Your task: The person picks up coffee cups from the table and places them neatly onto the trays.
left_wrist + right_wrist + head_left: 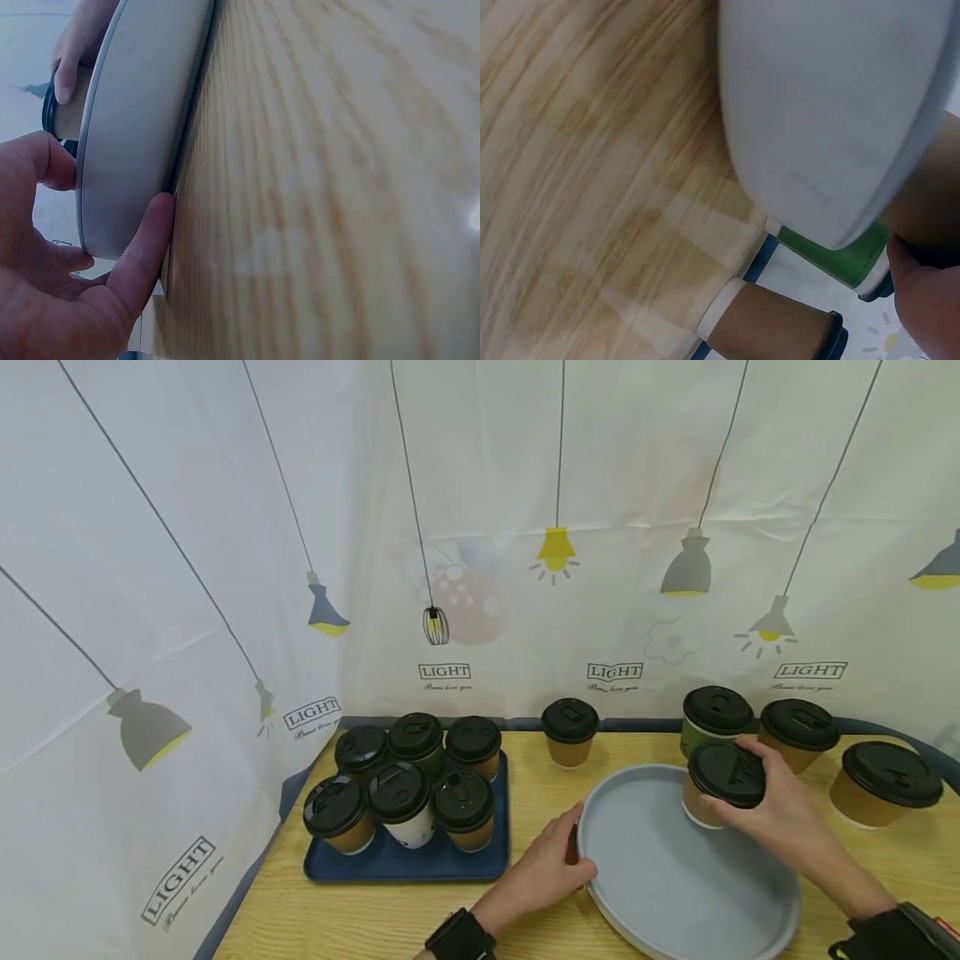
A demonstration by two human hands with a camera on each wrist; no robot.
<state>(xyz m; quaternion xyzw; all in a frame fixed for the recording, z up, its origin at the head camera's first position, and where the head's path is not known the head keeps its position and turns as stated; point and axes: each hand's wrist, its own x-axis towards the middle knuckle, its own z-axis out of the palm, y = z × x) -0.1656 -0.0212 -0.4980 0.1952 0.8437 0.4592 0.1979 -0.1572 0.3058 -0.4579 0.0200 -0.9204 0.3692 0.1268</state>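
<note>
My right hand (787, 814) grips a brown paper coffee cup (726, 774) with a black lid, fingers and thumb round its upper part. The cup is upright over the back right of a round grey tray (682, 881); whether its base touches the tray cannot be told. At the tray's left edge my left hand (543, 864) holds the rim. In the left wrist view, that hand's fingers (142, 251) lie against the tray's side wall (142, 112). The right wrist view catches the held cup (930, 199) partly behind the tray.
A blue rectangular tray (408, 868) at left carries several lidded cups. One brown cup (570, 732) stands behind the round tray. At right are a green cup (717, 710) and two brown cups (799, 727), (881, 785). A printed cloth (510, 618) hangs behind the wooden table (360, 918).
</note>
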